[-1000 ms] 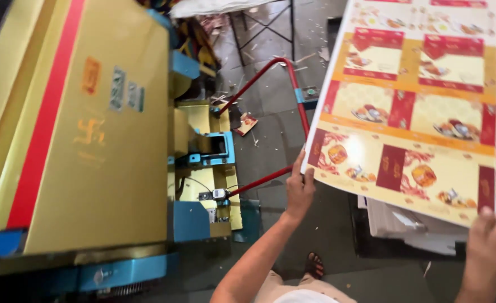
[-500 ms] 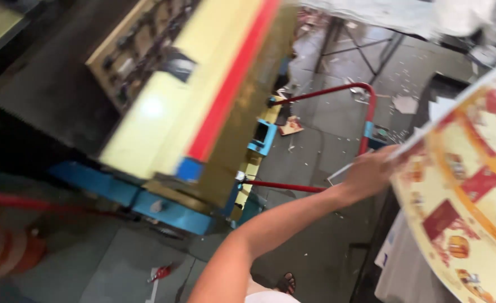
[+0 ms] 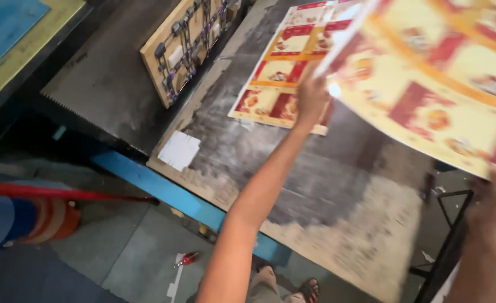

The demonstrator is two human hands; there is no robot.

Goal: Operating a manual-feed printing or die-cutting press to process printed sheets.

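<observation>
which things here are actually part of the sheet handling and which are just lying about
In hand: left hand and right hand gripping the big printed sheet; second printed sheet lying on the worn grey platen; wooden die board.

Lying about: white paper scrap, small red tool on the floor, red bar.

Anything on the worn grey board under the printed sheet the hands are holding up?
Yes: another printed sheet already lies on the grey board, partly under the left hand and the held sheet. A white paper scrap sits near the board's left edge.
</observation>
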